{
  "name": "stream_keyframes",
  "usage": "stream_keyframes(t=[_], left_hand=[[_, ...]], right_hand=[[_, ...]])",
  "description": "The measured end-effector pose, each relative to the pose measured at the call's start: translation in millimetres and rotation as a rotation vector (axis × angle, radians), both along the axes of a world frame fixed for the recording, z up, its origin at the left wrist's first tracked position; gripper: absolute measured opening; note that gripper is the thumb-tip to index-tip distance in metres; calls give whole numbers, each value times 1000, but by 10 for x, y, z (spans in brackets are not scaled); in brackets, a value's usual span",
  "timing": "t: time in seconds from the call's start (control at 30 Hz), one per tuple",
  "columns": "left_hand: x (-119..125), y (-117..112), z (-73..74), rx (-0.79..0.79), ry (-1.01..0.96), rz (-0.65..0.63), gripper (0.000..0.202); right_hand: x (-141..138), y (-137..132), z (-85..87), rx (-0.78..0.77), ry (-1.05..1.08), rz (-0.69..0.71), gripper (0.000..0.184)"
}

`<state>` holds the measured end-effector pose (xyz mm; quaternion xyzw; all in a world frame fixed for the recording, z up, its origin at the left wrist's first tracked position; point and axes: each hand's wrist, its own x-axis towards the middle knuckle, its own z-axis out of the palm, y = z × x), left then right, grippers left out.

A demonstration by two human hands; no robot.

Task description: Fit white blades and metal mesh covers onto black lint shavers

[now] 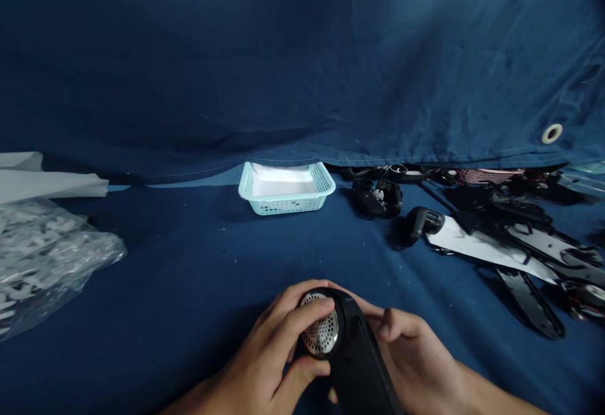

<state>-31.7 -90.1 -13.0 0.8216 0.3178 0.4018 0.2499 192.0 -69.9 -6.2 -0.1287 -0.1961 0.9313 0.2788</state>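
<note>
A black fabric shaver with a round perforated metal guard is between my two hands, low in the middle of the view. My left hand is closed on its head, with a finger lying across the guard and the thumb at its lower rim. Around the right side of the body, my right hand supports the shaver from behind, its thumb bent near the edge. The body's lower end runs out of the frame, and some of the right fingers are hidden behind it.
A light blue basket with white sheets inside stands ahead by the hanging blue cloth. Black casing parts and a white strip lie heaped on the right. At left are a clear plastic bag of parts and white material.
</note>
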Motion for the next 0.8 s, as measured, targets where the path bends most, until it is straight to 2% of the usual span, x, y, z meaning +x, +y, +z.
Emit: stream_keyframes(t=[0.3, 0.57, 0.8], left_hand=[[11, -3, -66, 212, 67, -28, 44], [19, 10, -43, 178, 55, -19, 42], [-11, 32, -44, 181, 74, -31, 44]], right_hand=[[22, -10, -24, 4, -49, -30, 62], [1, -13, -41, -34, -6, -21, 62], [39, -2, -37, -63, -78, -17, 66]])
